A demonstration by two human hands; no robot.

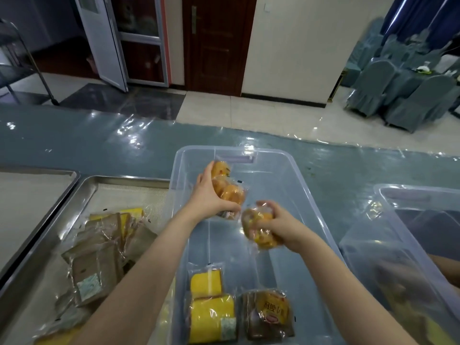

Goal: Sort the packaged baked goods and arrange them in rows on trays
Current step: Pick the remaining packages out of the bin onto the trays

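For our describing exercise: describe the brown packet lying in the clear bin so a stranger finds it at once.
Find the clear bin in the middle of the table. At its near end, the brown packet lies rightmost; its two neighbours are yellow cakes.

Open drop from above onto bare mid-floor of clear bin [271, 170]. Far half filled by left hand [211, 197] and right hand [283, 227], both gripping bagged buns [230, 192]. Near end blocked by yellow cake packs [211, 317] and brown pack [268, 317]; flanked by tray [129, 181] and second bin [368, 235].

Pack [261, 239] in R hand [282, 226]: motion-blurred.
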